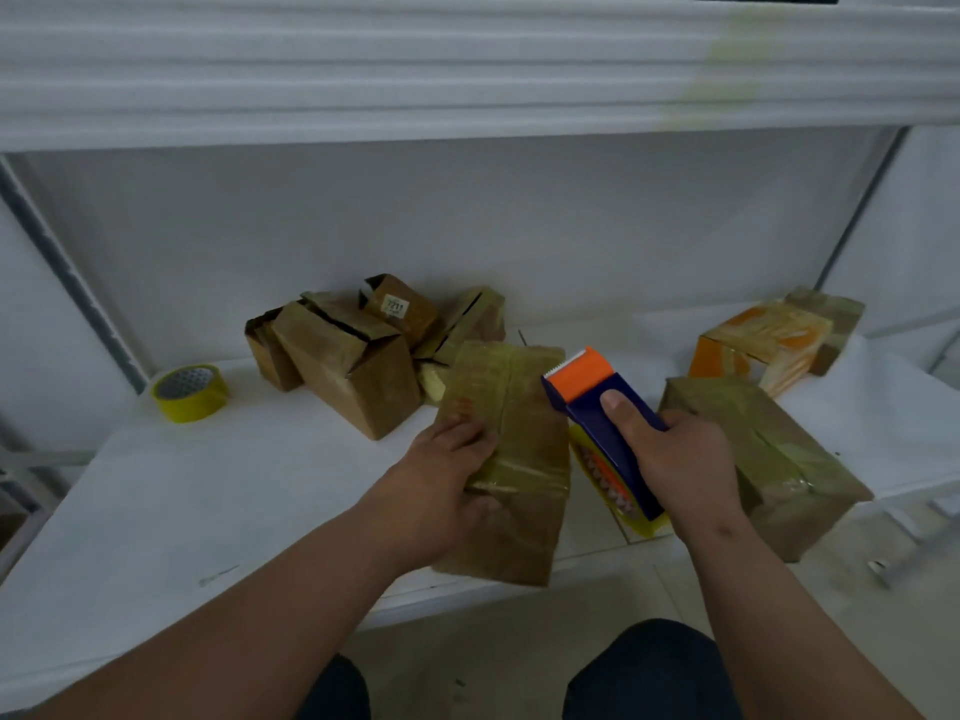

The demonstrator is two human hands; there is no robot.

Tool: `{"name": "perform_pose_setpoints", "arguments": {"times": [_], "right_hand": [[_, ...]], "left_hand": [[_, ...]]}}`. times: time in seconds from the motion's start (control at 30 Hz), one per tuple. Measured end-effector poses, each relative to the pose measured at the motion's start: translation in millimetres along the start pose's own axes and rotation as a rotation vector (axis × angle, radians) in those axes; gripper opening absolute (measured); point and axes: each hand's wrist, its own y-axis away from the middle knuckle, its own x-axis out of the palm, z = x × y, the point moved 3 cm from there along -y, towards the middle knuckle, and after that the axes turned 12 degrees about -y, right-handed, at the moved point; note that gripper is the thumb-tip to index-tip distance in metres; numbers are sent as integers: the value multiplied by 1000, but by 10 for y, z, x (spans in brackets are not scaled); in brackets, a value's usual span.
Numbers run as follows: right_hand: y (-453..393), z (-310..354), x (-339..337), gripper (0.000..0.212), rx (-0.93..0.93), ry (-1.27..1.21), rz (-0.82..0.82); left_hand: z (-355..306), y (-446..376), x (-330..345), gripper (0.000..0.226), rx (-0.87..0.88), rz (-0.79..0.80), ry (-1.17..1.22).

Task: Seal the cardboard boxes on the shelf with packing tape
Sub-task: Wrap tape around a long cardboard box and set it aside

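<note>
Nearest us, our left hand [441, 480] grips the near left edge of the cardboard box [506, 459] in hand, fingers laid over its top and thumb curled round the front face; the box sits at the front lip of the white shelf [156, 511] and overhangs it a little; glossy tape already runs along its centre seam and across its near end. Our right hand [680, 459] is wrapped round the blue tape dispenser [608, 423], thumb pressed along its top, the orange serrated head pointing away from us and hovering just beside the box's right edge, apparently not touching it; the yellow-edged roll hangs below the hand. We judge that the step is laying or finishing a strip on this box; to do it well we should pin the box firmly with the left hand, set the tape end flat, draw the dispenser straight along the seam, then tilt the teeth down for a clean cut and rub the strip flat. Just right of the dispenser lies a taped box [763, 459], near the shelf's edge; farther right stands an orange printed box [763, 345] with a brown one behind it. At the back left a heap of open-flapped boxes [358, 350] seems to await sealing; a spare yellow tape roll [189, 392] sits apart at the far left.
</note>
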Motion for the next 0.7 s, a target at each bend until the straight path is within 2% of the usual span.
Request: {"name": "perform_pose_setpoints", "arguments": {"times": [0.13,0.2,0.3,0.4,0.5,0.63,0.7], "right_hand": [[-207,0,-52,66,0,0,-51],[-339,-9,-67,69,-10,-4,-68],[-542,16,-85,66,-15,-30,-105],[-744,48,-82,62,-14,-96,-156],[-946,33,-26,66,2,-213,-222],[-1177,52,38,72,-48,-262,-343],[-1254,52,50,69,-71,-277,-369]], "left_hand": [[13,-292,50,66,11,-56,119],[5,-463,66,53,45,-81,165],[9,-783,123,40,48,-59,152],[19,-1159,121,41,-3,-158,12],[10,-1573,71,38,-211,-109,-107],[-30,-2242,206,51,-201,9,-33],[75,-2390,234,63,-267,12,76]]}}
